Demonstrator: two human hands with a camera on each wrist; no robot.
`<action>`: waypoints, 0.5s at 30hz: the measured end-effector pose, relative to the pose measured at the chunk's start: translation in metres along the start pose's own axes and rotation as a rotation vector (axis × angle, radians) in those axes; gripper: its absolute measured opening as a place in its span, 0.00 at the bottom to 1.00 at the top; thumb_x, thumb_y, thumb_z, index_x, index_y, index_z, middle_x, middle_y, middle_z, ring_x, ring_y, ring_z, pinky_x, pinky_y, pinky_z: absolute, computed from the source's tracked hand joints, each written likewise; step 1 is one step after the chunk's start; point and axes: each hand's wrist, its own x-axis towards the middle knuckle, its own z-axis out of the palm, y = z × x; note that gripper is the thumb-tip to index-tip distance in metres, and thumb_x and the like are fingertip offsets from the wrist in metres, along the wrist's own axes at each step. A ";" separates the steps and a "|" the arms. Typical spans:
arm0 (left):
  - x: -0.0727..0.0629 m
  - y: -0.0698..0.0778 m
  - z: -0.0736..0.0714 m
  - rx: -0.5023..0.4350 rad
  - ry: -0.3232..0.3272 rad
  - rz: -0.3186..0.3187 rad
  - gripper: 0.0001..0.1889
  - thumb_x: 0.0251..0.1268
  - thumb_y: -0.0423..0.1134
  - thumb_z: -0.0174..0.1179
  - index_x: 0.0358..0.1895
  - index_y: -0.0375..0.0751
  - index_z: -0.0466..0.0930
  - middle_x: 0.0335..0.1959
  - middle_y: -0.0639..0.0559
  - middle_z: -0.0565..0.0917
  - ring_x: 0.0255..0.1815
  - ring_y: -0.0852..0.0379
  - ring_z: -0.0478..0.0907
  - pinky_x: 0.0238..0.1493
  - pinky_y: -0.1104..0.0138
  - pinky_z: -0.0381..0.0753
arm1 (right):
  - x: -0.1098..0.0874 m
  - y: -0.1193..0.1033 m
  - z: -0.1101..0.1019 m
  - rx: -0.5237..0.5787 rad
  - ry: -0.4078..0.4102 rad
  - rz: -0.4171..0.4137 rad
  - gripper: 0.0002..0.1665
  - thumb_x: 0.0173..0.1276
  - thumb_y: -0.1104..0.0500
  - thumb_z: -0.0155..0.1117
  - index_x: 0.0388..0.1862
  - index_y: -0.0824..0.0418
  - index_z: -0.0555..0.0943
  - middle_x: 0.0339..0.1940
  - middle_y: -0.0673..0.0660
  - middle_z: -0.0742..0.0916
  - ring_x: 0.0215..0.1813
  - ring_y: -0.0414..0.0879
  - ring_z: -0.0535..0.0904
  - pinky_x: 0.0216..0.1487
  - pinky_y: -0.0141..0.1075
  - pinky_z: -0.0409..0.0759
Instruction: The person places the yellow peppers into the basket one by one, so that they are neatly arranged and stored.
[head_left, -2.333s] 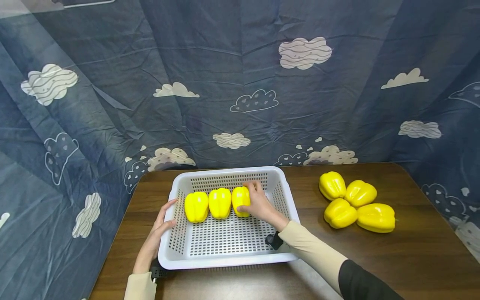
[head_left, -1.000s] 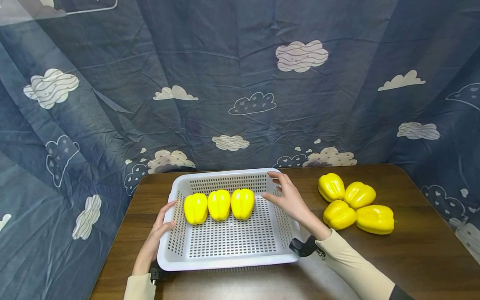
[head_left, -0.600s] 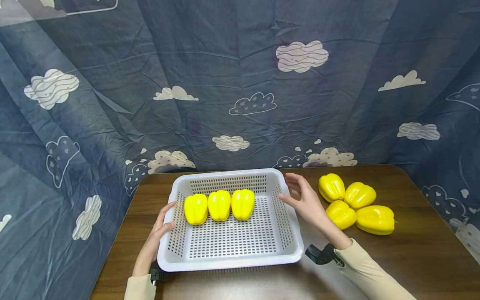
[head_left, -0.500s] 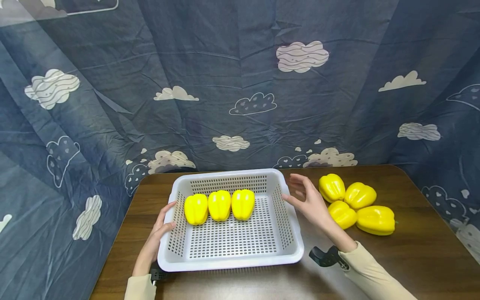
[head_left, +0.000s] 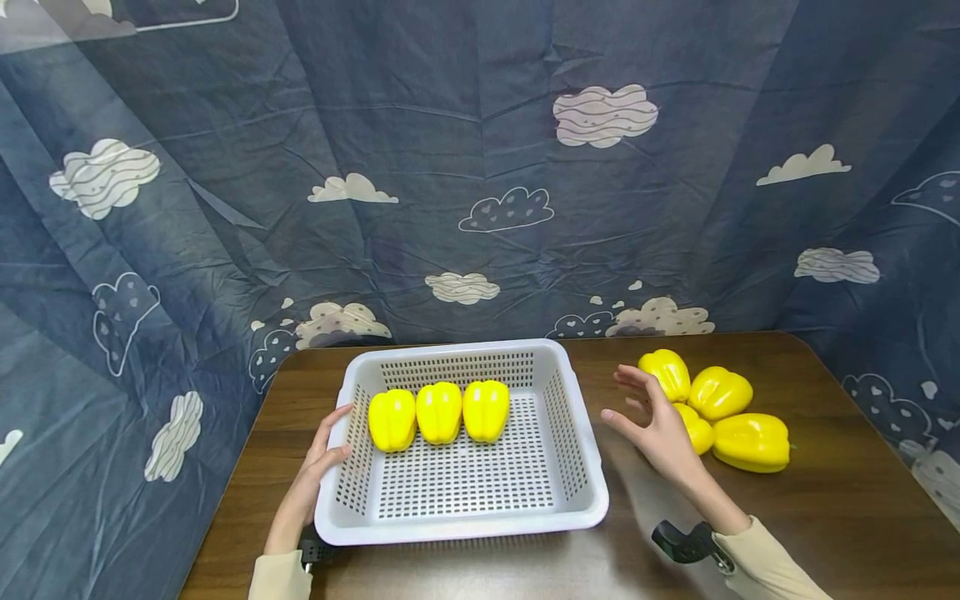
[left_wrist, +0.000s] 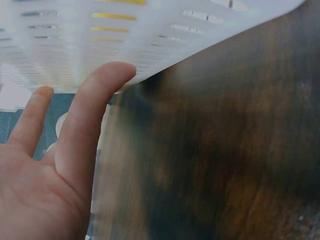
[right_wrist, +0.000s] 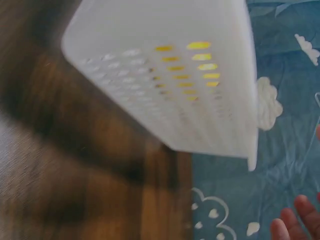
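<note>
A white perforated plastic basket (head_left: pixel 465 533) stands on the table, with three yellow bell peppers in a row inside, the rightmost pepper (head_left: pixel 486 411) being nearest the basket's middle. My left hand (head_left: pixel 303 479) rests against the basket's left side, fingers and thumb fairly straight; the left wrist view shows the thumb (left_wrist: pixel 82 125) against the slotted wall. To the right of the basket, my right hand (head_left: pixel 663 433) hovers with nothing in it, fingers and thumb spread apart. Just beyond it lie several more yellow bell peppers, partly hidden by the hand, among them a long pepper (head_left: pixel 752 442).
The brown wooden table (head_left: pixel 847 533) carries the basket and the loose peppers. Behind it hangs a dark blue cloth (head_left: pixel 420 233) with white cloud prints. A black camera strap (head_left: pixel 686 543) sits at my right wrist.
My right hand has let go of the third bell pepper, left the basket and moved right toward the loose peppers. The left hand has stayed at the basket's left side.
</note>
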 end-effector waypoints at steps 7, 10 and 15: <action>0.000 -0.001 0.000 0.004 -0.001 0.010 0.31 0.66 0.34 0.42 0.73 0.50 0.48 0.74 0.38 0.46 0.59 0.33 0.61 0.47 0.51 0.73 | -0.009 0.016 -0.008 -0.044 0.051 0.012 0.41 0.62 0.56 0.69 0.70 0.62 0.60 0.66 0.62 0.72 0.66 0.56 0.65 0.61 0.31 0.64; 0.000 -0.001 0.000 0.003 -0.001 0.010 0.31 0.66 0.34 0.42 0.73 0.50 0.48 0.74 0.38 0.46 0.59 0.33 0.61 0.47 0.51 0.73 | -0.013 0.021 -0.013 -0.045 0.085 0.013 0.41 0.61 0.58 0.69 0.69 0.62 0.62 0.65 0.62 0.73 0.65 0.55 0.66 0.58 0.27 0.61; 0.000 0.000 -0.001 0.008 0.001 0.009 0.31 0.66 0.34 0.42 0.73 0.50 0.48 0.74 0.38 0.46 0.59 0.32 0.61 0.47 0.51 0.73 | -0.017 0.029 -0.021 -0.063 0.123 0.025 0.40 0.61 0.59 0.69 0.69 0.63 0.63 0.65 0.63 0.73 0.63 0.49 0.65 0.58 0.23 0.58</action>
